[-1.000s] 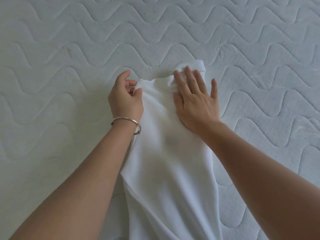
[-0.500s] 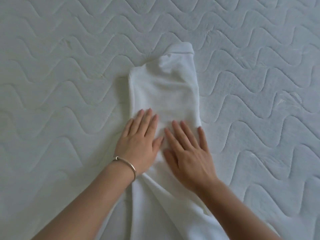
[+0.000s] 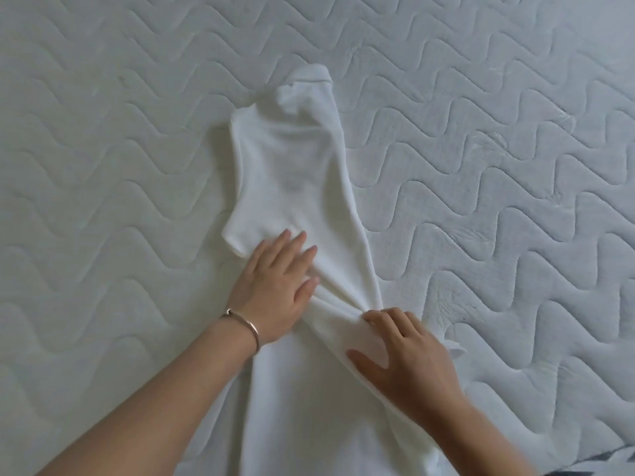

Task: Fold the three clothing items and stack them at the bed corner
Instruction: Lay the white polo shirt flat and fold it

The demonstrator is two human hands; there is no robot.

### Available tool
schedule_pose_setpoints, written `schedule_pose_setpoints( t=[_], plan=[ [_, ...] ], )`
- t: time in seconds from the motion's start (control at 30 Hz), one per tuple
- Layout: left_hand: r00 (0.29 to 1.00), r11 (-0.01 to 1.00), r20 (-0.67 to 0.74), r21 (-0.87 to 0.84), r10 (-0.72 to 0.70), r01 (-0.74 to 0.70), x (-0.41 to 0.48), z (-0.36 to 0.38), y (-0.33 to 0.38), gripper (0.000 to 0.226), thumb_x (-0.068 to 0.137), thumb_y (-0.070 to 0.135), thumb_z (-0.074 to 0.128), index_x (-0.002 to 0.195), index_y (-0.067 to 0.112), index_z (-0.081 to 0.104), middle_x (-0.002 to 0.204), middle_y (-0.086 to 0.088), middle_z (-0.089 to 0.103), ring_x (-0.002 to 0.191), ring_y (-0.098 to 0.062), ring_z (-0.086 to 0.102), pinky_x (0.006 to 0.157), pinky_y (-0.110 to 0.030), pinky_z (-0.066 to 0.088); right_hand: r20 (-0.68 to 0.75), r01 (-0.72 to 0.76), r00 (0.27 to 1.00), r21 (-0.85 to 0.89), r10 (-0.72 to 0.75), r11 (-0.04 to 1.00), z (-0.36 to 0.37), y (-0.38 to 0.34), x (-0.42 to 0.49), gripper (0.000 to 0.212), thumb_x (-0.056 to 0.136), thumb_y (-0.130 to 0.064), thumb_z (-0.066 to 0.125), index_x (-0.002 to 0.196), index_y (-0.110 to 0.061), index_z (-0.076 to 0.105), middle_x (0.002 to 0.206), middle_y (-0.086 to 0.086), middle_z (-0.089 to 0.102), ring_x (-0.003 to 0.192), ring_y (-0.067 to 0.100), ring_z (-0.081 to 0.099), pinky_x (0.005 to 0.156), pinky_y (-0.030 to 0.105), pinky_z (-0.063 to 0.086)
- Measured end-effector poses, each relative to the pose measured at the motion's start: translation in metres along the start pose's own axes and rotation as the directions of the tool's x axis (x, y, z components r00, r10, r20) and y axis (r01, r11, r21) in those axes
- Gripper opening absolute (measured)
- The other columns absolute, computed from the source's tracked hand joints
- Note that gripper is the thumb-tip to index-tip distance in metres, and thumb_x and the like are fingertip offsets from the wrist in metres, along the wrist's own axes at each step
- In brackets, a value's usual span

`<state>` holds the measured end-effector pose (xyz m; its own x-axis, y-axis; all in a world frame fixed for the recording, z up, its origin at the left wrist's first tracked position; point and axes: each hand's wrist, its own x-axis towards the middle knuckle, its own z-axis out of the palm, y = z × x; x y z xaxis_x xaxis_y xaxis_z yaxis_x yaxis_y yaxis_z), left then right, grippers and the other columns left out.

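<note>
A white garment (image 3: 292, 166) lies lengthwise on the quilted mattress (image 3: 103, 166), its collar end pointing away from me and its sides folded in to a narrow strip. My left hand (image 3: 275, 286), with a thin bracelet on the wrist, presses flat on the garment's middle, fingers spread. My right hand (image 3: 402, 352) rests lower on the garment's right edge, fingers curled over a bunched ridge of cloth with the thumb out to the left. The garment's lower part runs out of view between my forearms. No other clothing items are in view.
The pale quilted mattress with a wavy stitch pattern fills the view on all sides. A dark patterned patch (image 3: 615, 456) shows at the bottom right corner.
Both hands have slid down the garment toward me. The left hand stays flat; the right hand has moved further down and right and curls onto the bunched right edge.
</note>
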<state>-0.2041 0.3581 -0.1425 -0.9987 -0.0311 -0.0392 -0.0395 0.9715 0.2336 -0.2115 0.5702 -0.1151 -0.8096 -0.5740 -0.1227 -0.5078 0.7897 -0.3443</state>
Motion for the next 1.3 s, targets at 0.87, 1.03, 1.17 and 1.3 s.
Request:
schedule_pose_setpoints(
  t=[0.87, 1.03, 1.17, 1.3],
  plan=[
    [0.712, 0.033, 0.327, -0.897, -0.622, 0.441, -0.134, -0.001, 0.044, 0.041, 0.088, -0.003, 0.050, 0.106, 0.033, 0.056, 0.093, -0.008, 0.060, 0.079, -0.014, 0.054, 0.083, -0.029, 0.047, 0.202, 0.076, 0.977, -0.019, -0.071, 0.997, 0.040, -0.137, -0.126, 0.073, 0.012, -0.018, 0.074, 0.085, -0.010, 0.074, 0.032, -0.006, 0.038, 0.022, 0.009, 0.034, 0.045, 0.018, 0.011],
    [0.764, 0.115, 0.245, -0.916, -0.598, 0.384, -0.145, 0.005, 0.031, 0.045, 0.084, -0.007, 0.054, 0.116, 0.024, 0.052, 0.094, 0.009, 0.057, 0.078, 0.005, 0.057, 0.073, -0.006, 0.045, 0.393, -0.012, 0.920, 0.049, -0.008, 0.999, 0.048, -0.151, -0.127, 0.084, 0.048, -0.027, 0.078, 0.125, -0.003, 0.055, 0.059, -0.001, 0.060, 0.046, 0.015, 0.055, 0.049, 0.023, 0.021],
    [0.796, 0.258, 0.157, -0.894, -0.585, 0.366, -0.156, 0.010, 0.032, 0.057, 0.080, -0.013, 0.055, 0.125, 0.019, 0.046, 0.116, -0.001, 0.046, 0.106, -0.007, 0.053, 0.083, -0.006, 0.044, 0.387, -0.111, 0.922, 0.268, -0.001, 0.957, 0.045, -0.137, -0.128, 0.036, 0.092, -0.040, 0.040, 0.123, -0.025, 0.048, 0.093, -0.003, 0.063, 0.093, 0.018, 0.056, 0.066, 0.031, 0.037],
    [0.788, 0.305, 0.133, -0.874, -0.601, 0.379, -0.166, 0.011, 0.036, 0.059, 0.079, -0.008, 0.059, 0.120, 0.031, 0.043, 0.115, 0.009, 0.040, 0.108, -0.023, 0.053, 0.083, -0.016, 0.045, -0.232, -0.239, 0.911, 0.377, 0.341, 0.895, 0.037, -0.084, -0.126, 0.014, 0.083, -0.031, 0.056, 0.091, -0.021, 0.062, 0.075, -0.019, 0.042, 0.080, 0.006, 0.048, 0.065, 0.022, 0.041]
  ],
)
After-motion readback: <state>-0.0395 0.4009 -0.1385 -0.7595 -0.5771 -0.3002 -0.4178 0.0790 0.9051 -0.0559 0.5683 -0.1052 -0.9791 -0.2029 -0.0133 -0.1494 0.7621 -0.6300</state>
